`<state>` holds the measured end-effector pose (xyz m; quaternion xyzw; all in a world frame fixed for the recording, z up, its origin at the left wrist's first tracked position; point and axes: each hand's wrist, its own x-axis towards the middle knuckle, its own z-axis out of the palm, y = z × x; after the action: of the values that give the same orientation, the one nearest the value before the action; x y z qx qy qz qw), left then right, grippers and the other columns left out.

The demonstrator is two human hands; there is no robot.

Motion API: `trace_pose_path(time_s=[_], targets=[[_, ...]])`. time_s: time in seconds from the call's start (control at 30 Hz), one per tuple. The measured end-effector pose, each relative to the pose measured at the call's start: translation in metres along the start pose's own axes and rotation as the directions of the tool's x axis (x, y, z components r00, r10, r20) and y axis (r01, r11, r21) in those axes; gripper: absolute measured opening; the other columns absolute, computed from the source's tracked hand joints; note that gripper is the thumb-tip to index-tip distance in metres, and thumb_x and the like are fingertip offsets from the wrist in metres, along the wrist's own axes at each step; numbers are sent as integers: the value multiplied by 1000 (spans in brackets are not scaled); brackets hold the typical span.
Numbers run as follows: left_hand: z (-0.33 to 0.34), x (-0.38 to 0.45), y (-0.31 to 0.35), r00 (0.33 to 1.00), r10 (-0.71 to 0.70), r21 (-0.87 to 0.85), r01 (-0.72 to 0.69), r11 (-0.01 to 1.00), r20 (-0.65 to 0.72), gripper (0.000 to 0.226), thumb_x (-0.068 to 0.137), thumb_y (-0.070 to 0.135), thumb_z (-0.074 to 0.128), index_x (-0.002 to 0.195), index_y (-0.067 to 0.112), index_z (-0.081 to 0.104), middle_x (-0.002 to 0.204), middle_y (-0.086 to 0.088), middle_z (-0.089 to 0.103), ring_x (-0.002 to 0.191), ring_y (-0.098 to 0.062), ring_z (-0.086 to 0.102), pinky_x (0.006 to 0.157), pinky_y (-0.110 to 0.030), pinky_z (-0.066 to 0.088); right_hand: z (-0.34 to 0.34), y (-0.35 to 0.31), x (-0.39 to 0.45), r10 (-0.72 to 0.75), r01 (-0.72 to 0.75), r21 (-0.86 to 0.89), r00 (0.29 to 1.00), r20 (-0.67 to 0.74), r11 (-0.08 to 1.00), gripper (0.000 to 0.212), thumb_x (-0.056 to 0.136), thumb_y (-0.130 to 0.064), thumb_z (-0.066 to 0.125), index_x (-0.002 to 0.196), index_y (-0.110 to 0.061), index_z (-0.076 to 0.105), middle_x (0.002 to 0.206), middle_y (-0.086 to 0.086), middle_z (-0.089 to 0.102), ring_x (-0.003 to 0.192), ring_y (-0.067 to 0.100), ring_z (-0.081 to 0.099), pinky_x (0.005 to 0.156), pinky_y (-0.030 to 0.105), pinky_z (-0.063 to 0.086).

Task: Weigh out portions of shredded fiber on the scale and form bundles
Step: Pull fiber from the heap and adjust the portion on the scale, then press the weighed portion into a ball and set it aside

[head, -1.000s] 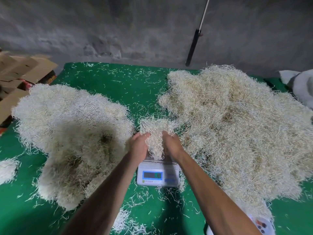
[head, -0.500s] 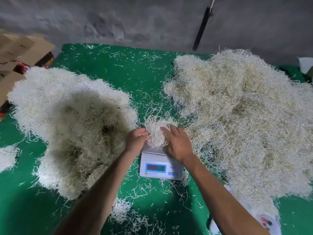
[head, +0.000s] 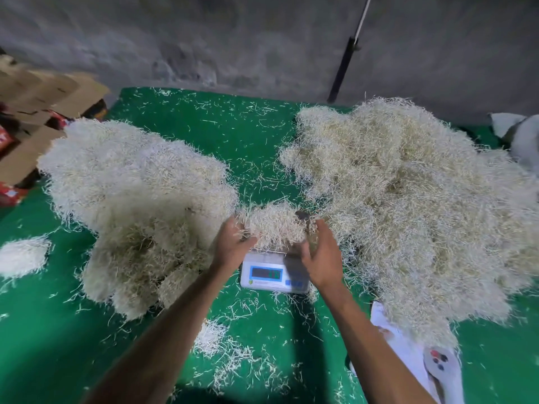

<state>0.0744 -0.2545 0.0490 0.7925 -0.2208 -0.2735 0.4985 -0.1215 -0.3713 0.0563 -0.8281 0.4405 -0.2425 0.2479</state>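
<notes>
The small clump of pale shredded fiber point(head: 272, 225) sits on the white digital scale point(head: 274, 274), between both hands, its long axis running left to right. The left hand point(head: 232, 246) pinches its left end; the right hand point(head: 322, 258) hovers at its right end, fingers loosely spread, equally near. The scale's platform is hidden under fiber, and its display is unreadable.
</notes>
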Motion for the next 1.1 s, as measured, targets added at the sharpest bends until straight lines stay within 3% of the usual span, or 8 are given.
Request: trace_pose_path(time_s=[0.1, 0.2, 0.3, 0.4, 0.73, 0.83, 0.97, 1.1], targets=[[-9, -30, -28, 997, -35, 24, 34, 999, 71, 87, 87, 31, 80, 154, 11, 30, 149, -15, 48, 113, -16, 55, 78, -19, 46, 12, 20, -42, 200, -199, -19, 976, 86, 980, 53, 106, -31, 51, 149, -4, 37, 144, 17, 50, 130, 29, 51, 114, 46, 41], [-16, -75, -80, 974, -102, 365, 22, 931, 201, 75, 97, 42, 65, 157, 17, 27, 159, -12, 34, 122, -13, 51, 95, -29, 46, 36, 37, -101, 243, -220, -112, 933, 265, 969, 48, 108, -34, 42, 143, -2, 37, 136, 16, 50, 132, 32, 50, 114, 32, 37], [-13, -119, -138, 938, -96, 686, -172, 707, 334, 76, 104, 48, 42, 161, 29, -4, 168, 5, -19, 155, -16, -16, 127, -44, -1, 66, 56, -158, 250, -75, -391, 874, 418, 917, 78, 106, -55, 9, 160, -2, -13, 168, 19, -19, 156, 32, -16, 125, 37, -9], [-7, -143, -157, 937, -81, 726, -206, 656, 339, 71, 107, 45, 29, 156, 33, -20, 161, 6, -36, 146, -13, -37, 123, -44, -17, 79, 60, -184, 246, -17, -459, 862, 444, 888, 75, 102, -57, -6, 157, -9, -22, 162, 13, -34, 150, 29, -34, 124, 42, -16], [-7, -144, -153, 929, -116, 746, -203, 634, 351, 69, 107, 42, 26, 156, 32, -21, 160, 3, -37, 146, -15, -37, 123, -46, -17, 77, 56, -183, 260, -28, -475, 865, 430, 880, 74, 105, -57, 3, 161, -12, -15, 166, 9, -27, 153, 26, -27, 125, 40, -14], [-7, -145, -149, 937, -117, 745, -182, 642, 329, 70, 107, 41, 31, 158, 32, -16, 163, 3, -32, 148, -15, -32, 125, -45, -14, 74, 53, -182, 249, -55, -449, 888, 386, 892, 76, 105, -59, 11, 164, -12, 4, 171, 8, -7, 158, 26, -9, 126, 39, -7], [-2, -130, -118, 982, -52, 692, -90, 716, 182, 63, 101, 39, 52, 157, 27, 26, 166, 1, 23, 153, -17, 20, 126, -43, 11, 56, 42, -146, 236, -114, -379, 926, 295, 919, 59, 106, -58, 25, 139, -19, 53, 147, 7, 49, 132, 22, 45, 116, 42, 35], [2, -94, -52, 991, 132, 460, -125, 879, 16, 42, 98, 26, 61, 139, 23, 53, 142, 5, 55, 128, -11, 51, 116, -43, 37, 28, 18, -74, 55, -44, -195, 997, 48, 980, 41, 108, -40, 40, 122, -10, 65, 122, 10, 64, 108, 23, 58, 99, 45, 51]])
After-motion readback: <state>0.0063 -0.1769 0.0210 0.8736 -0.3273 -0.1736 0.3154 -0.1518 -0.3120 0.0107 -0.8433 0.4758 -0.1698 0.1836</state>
